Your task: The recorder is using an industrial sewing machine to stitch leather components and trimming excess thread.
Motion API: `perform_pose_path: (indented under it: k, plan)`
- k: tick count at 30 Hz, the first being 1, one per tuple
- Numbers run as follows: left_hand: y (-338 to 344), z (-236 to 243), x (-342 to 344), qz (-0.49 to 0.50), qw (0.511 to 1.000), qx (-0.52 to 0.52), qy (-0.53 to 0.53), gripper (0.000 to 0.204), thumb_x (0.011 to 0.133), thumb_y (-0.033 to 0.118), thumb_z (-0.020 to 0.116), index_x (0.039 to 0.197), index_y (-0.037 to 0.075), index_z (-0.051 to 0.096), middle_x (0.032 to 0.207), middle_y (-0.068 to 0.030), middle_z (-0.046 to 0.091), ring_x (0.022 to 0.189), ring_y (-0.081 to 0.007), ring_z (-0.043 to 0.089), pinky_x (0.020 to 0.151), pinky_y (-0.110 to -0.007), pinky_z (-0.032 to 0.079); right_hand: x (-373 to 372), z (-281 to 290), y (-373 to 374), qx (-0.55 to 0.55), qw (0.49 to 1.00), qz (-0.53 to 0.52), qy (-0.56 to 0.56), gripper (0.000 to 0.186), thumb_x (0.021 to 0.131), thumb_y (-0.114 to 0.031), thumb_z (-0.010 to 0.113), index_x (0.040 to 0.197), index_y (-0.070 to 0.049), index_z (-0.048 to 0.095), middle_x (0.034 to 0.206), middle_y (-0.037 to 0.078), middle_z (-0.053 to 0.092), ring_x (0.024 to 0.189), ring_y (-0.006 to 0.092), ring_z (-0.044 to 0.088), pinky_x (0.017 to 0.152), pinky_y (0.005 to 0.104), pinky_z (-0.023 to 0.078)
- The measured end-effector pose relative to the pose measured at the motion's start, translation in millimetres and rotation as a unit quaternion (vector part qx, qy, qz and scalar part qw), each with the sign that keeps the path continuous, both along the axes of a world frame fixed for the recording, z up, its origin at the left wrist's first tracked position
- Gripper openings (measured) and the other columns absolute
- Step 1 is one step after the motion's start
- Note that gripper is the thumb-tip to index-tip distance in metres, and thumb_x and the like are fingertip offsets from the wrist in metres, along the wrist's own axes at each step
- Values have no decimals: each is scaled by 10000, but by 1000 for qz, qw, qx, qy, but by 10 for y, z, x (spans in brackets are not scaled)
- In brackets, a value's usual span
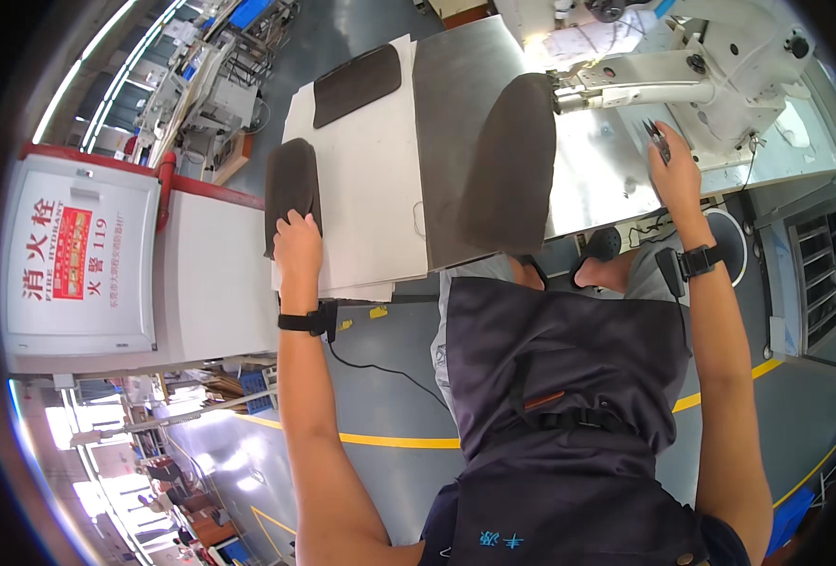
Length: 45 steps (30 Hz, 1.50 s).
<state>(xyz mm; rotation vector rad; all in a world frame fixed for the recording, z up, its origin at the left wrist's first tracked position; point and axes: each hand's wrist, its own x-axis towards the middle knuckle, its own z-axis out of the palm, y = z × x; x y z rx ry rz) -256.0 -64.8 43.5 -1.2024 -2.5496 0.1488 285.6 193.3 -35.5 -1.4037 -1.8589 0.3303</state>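
My left hand [297,247] is at the left edge of the table, its fingers closed on the near end of a dark brown fabric piece [291,179] with rounded corners. My right hand [677,177] holds small dark thread snips [660,143], blades pointing away from me, over the sewing machine's bed. Between the hands, a larger dark fabric piece [514,165] with a rounded far end lies partly under the machine's arm. Another dark piece [359,85] rests at the far left of the table.
White sheets [371,179] cover the table's left part, beside a bare metal top [456,57]. A white sewing machine [729,85] stands at the right. A white and red fire hydrant cabinet [83,259] is on my left. A white bucket [727,247] stands below the table at right.
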Motion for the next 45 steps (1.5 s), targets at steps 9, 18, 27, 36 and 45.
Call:
perform_pose_path:
  k: [9,18,27,36,45]
  plan:
    - [-77,262,92,-46,994,-97,1,383,915,133,554,1269,-11,535,1200,-252,610,1038,-423,645,873,-503,544,53,83,-104,36,999,24,12,491,898,-126,637,1377,-83,536,1252,200,601,1115,409,594,930,450,495]
    - [1149,282,500,-165,980,-63,-94,374,949,313,585,1133,-11,622,1217,-222,622,1143,-419,608,942,-520,509,-10,-78,20,100,994,30,25,314,918,-100,623,1227,-50,649,1206,175,636,1083,373,613,939,404,497]
    - [2734,-59,274,-142,984,-22,-110,619,969,533,503,1286,6,562,1304,-240,587,1214,-417,572,1003,-521,462,-13,-42,9,181,983,29,10,213,858,-12,613,1053,-50,693,1031,148,681,953,358,631,845,429,497]
    - [3000,-303,120,-238,969,-68,7,411,1035,384,436,1049,20,626,1056,-192,707,999,-370,687,853,-485,543,-39,-18,-12,176,984,15,19,185,858,-27,615,1022,-45,698,999,148,679,923,361,636,827,426,500]
    - [2058,935,-68,-297,943,134,65,325,1029,293,442,1067,41,642,1014,-196,703,976,-414,664,824,-501,516,-10,254,-194,173,982,34,65,261,918,-123,627,1158,-26,659,1119,189,665,1046,376,618,923,408,485]
